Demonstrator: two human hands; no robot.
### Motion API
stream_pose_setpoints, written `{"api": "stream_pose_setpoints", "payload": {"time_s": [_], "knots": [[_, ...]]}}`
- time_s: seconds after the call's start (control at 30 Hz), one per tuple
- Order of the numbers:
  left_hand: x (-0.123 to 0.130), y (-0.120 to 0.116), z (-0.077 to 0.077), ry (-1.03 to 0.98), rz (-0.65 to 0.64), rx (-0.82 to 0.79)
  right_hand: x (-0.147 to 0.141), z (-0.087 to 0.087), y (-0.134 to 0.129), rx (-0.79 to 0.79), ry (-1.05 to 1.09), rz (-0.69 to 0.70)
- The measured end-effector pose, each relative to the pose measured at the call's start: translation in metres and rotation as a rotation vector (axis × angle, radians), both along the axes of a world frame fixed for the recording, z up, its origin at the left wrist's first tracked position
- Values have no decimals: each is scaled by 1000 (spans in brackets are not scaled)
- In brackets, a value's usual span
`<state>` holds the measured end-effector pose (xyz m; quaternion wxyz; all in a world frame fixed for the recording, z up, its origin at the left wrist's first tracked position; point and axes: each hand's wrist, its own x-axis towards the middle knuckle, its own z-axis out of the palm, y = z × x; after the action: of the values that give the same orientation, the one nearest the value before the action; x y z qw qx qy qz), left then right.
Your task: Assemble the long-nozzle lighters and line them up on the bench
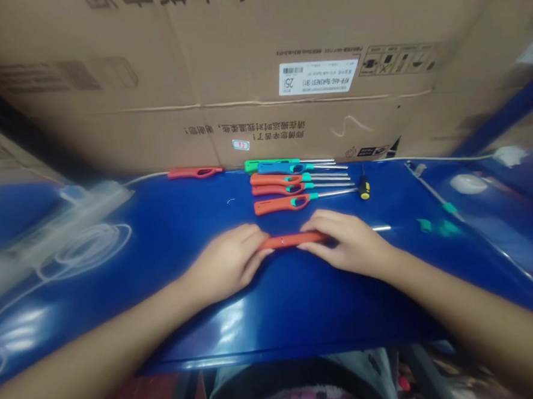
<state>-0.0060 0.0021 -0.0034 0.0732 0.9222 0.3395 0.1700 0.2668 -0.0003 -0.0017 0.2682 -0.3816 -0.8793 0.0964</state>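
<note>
Between my two hands an orange-red lighter (287, 241), of the long-necked kind, is held level above the blue tabletop, edge side up. My left hand (229, 259) pinches its left end between thumb and fingers. Around the right part of the handle my right hand (343, 240) is closed, and a silver tube tip (381, 228) shows beyond that hand. Behind lie several finished-looking long lighters: an orange one (276, 205) nearest, red ones, a blue one (276, 168) and a green one (268, 162), their metal tubes pointing right.
A red handle without a tube (195, 173) lies at the back left. A yellow-black screwdriver (364, 189) is by the tube tips. Green pieces (425, 224) and a white round object (468, 183) sit right. Coiled white cable (91, 243) lies left. A cardboard wall (223, 82) stands behind.
</note>
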Motion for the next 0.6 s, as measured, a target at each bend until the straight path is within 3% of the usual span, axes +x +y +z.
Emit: {"api": "stream_pose_setpoints", "payload": {"time_s": [0.2, 0.33, 0.47, 0.6], "knots": [[-3, 1, 0, -166, 1, -72, 2, 2, -1, -46, 36, -27], [-3, 0, -2, -186, -22, -94, -2, -2, -1, -158, 48, -58], [-3, 1, -3, -156, -55, -92, -2, -2, 1, -182, 50, 34], [-3, 1, -4, -161, -113, -128, -1, 2, -1, -64, 3, 186]]}}
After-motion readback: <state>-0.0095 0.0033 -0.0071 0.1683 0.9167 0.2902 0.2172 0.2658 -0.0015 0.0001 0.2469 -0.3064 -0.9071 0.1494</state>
